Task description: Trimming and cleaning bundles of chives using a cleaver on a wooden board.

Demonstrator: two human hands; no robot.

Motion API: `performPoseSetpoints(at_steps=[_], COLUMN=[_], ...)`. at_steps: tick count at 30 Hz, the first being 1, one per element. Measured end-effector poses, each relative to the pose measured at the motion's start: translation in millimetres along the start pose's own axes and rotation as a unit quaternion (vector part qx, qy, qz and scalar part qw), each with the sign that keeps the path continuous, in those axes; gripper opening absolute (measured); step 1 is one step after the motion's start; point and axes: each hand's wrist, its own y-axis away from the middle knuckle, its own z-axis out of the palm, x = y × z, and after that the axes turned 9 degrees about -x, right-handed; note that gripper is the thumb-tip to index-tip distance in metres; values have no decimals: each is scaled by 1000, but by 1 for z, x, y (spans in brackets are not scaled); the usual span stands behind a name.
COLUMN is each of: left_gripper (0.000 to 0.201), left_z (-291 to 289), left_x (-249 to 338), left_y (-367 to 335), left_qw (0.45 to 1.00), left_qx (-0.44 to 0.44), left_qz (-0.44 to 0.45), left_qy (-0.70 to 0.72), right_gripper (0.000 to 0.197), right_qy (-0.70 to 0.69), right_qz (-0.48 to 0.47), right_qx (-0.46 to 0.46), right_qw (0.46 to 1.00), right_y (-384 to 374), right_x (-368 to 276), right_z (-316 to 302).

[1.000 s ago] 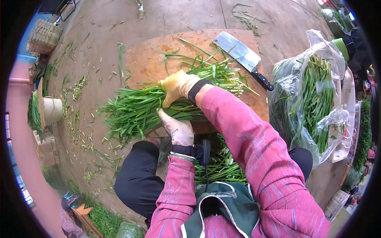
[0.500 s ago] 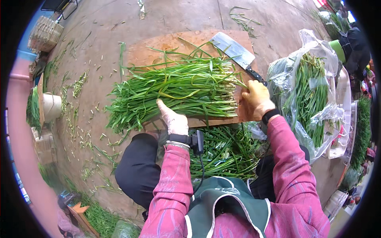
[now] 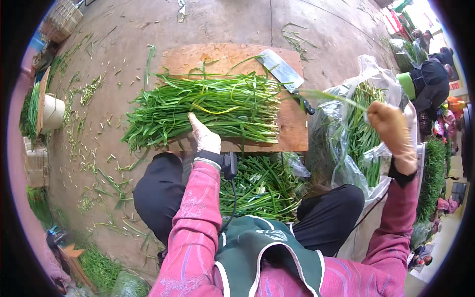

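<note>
Head view. The bundle of long green leaves (image 3: pixel 208 106) lies crosswise on the wooden board (image 3: pixel 293 133), pale stalk ends to the right and well inside the board edge, leafy tips to the left and hanging past it. One yellow leaf (image 3: pixel 213 111) curves over the top of the bundle.

Left hand (image 3: pixel 206 138): at the near side of the bundle, thumb laid on the leaves. Its fingers are hidden, so cannot tell whether the grip is closed around them. Black device (image 3: pixel 229 166) with a cable at this wrist.

Right hand (image 3: pixel 391 128): raised at the right, well apart from the bundle, in front of the clear plastic bag (image 3: pixel 341 161). Fingers curled closed, gripping a thin green strand (image 3: pixel 341 98); the strand runs leftward from the fist, over the cleaver's handle. Hand and strand are motion-blurred; cannot tell if it is one leaf or several.

Cleaver (image 3: pixel 281 69): lies flat on the board's far right part, beyond the stalk ends, blade away from the person, black handle overhanging the right edge.

More green stalks stand inside the bag. A loose green heap (image 3: pixel 262 185) lies below the board, between the knees. Short trimmings (image 3: pixel 91 90) are scattered over the floor (image 3: pixel 213 22) at left.
</note>
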Motion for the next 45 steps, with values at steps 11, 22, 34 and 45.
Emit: performPoseSetpoints(at_steps=[11, 22, 34, 45], left_gripper=[99, 83, 68, 70], left_z=[-11, -33, -20, -25], left_x=[-16, -25, -11, 9], left_y=[-27, -52, -21, -42], left_qw=[988, 995, 996, 937], left_qx=[-91, -81, -76, -312], left_qz=[33, 48, 8, -43], left_qy=[121, 31, -42, 150], right_gripper=[13, 6, 60, 97], right_qy=[-222, 11, -37, -21], right_qz=[-221, -204, -129, -65], right_qx=[105, 73, 111, 107], right_qw=[944, 976, 985, 992], right_y=[-32, -109, -61, -80], right_x=[-102, -60, -71, -140], right_z=[4, 246, 211, 315])
